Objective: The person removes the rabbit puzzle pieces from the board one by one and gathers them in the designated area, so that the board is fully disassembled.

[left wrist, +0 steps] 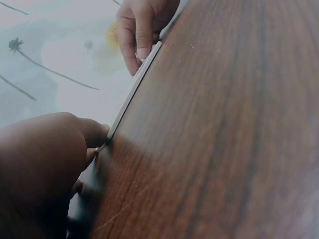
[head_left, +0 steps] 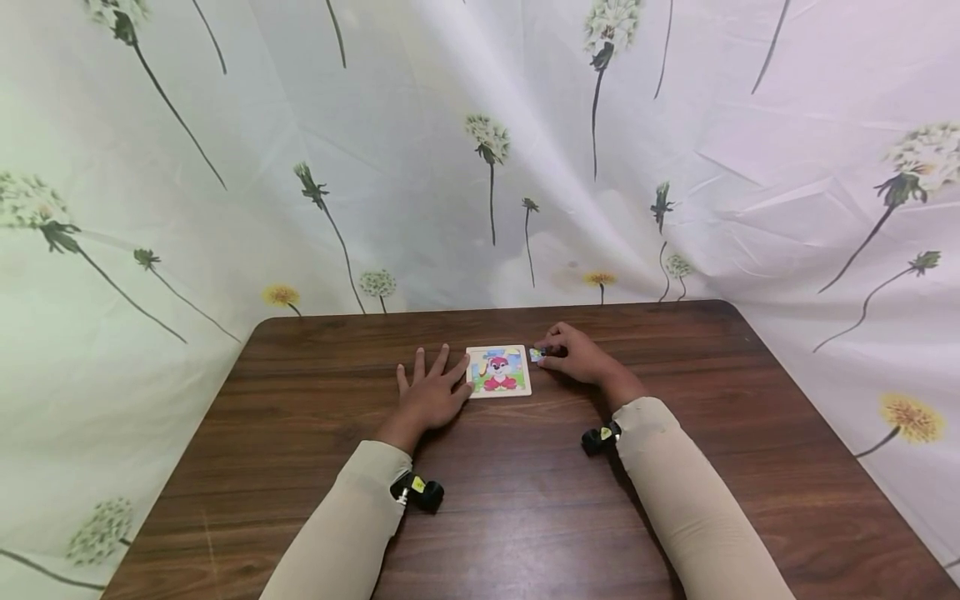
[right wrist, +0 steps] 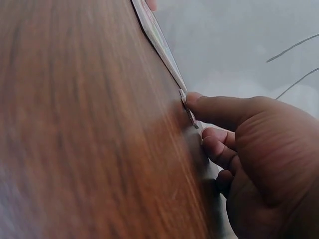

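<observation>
A small square jigsaw puzzle board (head_left: 500, 395) with a pale rim lies near the far side of the table. Its picture shows a red and white cartoon animal on green and blue. My left hand (head_left: 431, 398) lies with fingers spread, thumb and index finger touching the board's left edge. Just off the right edge, my right hand (head_left: 579, 357) pinches a small colourful puzzle piece (head_left: 536, 355) between thumb and fingers. In the right wrist view the thin piece (right wrist: 188, 108) is held low over the table, close to the board's end.
The brown wood-grain table (head_left: 517, 508) has rounded far corners. Behind it and at the sides hangs a white cloth (head_left: 427, 200) printed with dandelions. A black wrist camera (head_left: 427, 495) sits on the left sleeve, another camera (head_left: 597, 440) on the right.
</observation>
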A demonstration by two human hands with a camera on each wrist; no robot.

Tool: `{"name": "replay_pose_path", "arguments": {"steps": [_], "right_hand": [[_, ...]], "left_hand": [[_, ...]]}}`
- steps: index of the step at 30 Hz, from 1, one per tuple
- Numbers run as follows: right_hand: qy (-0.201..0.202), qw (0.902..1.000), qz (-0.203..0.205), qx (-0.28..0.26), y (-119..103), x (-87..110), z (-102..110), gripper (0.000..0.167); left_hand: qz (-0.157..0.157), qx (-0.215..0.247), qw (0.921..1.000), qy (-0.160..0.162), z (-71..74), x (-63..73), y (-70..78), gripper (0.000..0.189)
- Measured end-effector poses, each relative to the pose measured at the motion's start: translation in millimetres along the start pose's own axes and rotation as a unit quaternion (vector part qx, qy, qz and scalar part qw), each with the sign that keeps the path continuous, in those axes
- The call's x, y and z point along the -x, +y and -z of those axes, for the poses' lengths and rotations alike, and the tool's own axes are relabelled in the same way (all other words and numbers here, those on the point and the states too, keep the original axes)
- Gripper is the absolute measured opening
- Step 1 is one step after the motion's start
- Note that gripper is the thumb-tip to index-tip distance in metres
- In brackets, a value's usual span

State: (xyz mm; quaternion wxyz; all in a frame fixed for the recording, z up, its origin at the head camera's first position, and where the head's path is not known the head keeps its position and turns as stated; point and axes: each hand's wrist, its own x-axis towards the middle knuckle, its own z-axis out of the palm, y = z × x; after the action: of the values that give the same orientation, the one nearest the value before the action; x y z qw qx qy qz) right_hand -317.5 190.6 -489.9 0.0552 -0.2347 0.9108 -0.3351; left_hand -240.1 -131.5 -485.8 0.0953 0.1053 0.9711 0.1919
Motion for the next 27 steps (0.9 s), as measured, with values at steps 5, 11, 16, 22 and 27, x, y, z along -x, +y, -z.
{"name": "replay_pose_path", "arguments": {"steps": [5, 11, 16, 22, 27], "right_hand": [[0.011, 0.9999, -0.003, 0.001, -0.8, -0.3, -1.8, 0.037], [0.014, 0.9999, -0.005, 0.004, -0.1, 0.3, -3.1, 0.038], [0.023, 0.9996, 0.006, -0.016, 0.3, -0.6, -1.9, 0.043], [0.042, 0.999, 0.003, -0.013, -3.5, -5.1, -2.1, 0.039], [0.06, 0.9981, 0.016, -0.01, -10.2, -10.0, -8.6, 0.037]], "left_hand": [[0.001, -0.002, 1.0, 0.001, -0.6, -0.7, -0.1, 0.065], [0.0, -0.003, 1.0, -0.001, -1.9, -1.5, -1.2, 0.065], [0.001, -0.005, 1.0, -0.002, -1.5, -1.3, -0.6, 0.065], [0.002, -0.002, 1.0, -0.001, 1.3, -0.7, 1.0, 0.065], [0.002, -0.002, 1.0, -0.002, 2.0, 0.2, 1.1, 0.065]]}}
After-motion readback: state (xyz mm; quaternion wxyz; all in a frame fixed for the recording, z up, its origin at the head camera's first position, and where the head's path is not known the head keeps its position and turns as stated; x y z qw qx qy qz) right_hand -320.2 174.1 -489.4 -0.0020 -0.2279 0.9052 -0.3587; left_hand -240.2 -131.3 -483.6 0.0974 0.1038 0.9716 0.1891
